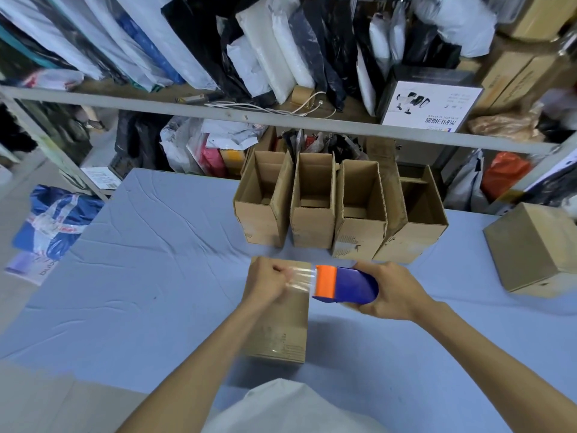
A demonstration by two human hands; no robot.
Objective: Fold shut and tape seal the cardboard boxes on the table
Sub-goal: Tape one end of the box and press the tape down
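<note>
head | left hand [267, 284] pinches tape [301, 278] | right hand [393, 292] grips dispenser [346, 284] | 4 open boxes [312, 229] | 2 closed boxes [281, 332]

The tabletop [140, 260] is covered in matt blue cloth, creased and soft-looking. The closed box [281, 332] near its front edge and the open boxes [312, 226] along its far edge are matt brown corrugated cardboard, scuffed in places. The tape [301, 276] is clear, glossy film. The dispenser [346, 284] is smooth blue and orange plastic, faintly shiny.
</note>
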